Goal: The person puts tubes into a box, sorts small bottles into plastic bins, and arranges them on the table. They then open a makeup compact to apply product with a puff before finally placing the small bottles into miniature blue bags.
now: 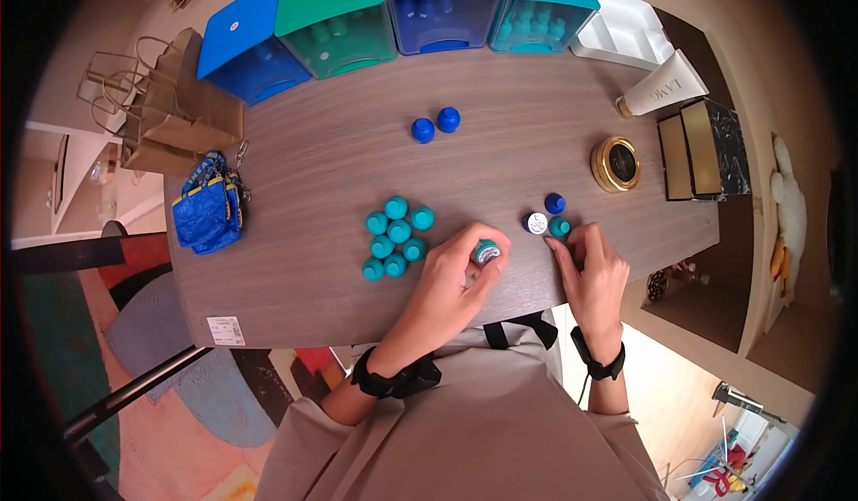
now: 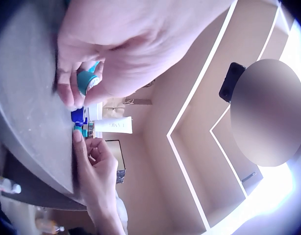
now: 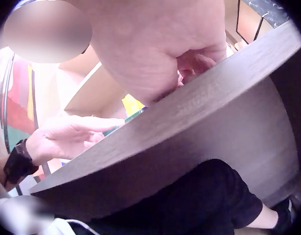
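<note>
My left hand (image 1: 460, 273) grips a small teal bottle (image 1: 486, 252) between thumb and fingers, its round pale-labelled end facing up. To its left, several teal bottles (image 1: 398, 230) stand in a cluster on the table. My right hand (image 1: 593, 273) has thumb and forefinger at the sides of another teal bottle (image 1: 559, 227), pinching it low at the tabletop; its other fingers are curled. Beside that bottle are a dark blue bottle (image 1: 555, 202) and one with a white marked end (image 1: 535, 223) turned up. In the right wrist view, the hand hides its own fingertips.
Two blue bottles (image 1: 435, 126) stand mid-table. Along the back are coloured bins (image 1: 335, 23) with bottles inside and a white tray (image 1: 621, 27). A cream tube (image 1: 663, 85), a gold-rimmed jar (image 1: 616, 164) and a box (image 1: 706, 151) line the right; a blue pouch (image 1: 208, 210) and paper bags (image 1: 179, 112) the left.
</note>
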The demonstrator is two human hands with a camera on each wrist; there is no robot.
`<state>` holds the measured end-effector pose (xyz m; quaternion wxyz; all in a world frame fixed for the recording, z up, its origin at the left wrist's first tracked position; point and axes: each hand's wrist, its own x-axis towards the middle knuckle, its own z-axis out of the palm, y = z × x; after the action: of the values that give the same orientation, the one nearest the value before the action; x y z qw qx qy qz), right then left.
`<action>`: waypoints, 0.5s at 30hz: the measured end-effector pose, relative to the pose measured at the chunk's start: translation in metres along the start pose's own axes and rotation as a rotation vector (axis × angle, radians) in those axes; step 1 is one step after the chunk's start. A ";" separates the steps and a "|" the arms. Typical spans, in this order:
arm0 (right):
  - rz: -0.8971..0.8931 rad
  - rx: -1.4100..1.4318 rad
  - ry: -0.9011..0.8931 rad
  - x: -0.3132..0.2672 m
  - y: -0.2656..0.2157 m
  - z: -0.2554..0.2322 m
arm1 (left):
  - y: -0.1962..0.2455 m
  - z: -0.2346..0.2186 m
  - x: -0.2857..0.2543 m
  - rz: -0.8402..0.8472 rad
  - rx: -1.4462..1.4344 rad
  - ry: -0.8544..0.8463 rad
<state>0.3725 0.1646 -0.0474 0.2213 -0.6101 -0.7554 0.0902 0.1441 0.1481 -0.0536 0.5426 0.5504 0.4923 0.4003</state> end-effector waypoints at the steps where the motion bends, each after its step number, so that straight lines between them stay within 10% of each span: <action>1: 0.055 0.005 -0.028 0.002 -0.001 -0.003 | -0.003 0.001 0.002 -0.002 -0.095 0.010; 15: -0.408 0.256 -0.121 0.022 -0.055 -0.006 | 0.022 -0.009 -0.019 -0.131 -0.080 -0.053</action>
<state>0.3234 0.1724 -0.0151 0.2648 -0.4054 -0.8573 0.1748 0.1341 0.1332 -0.0289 0.6023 0.5051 0.4964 0.3684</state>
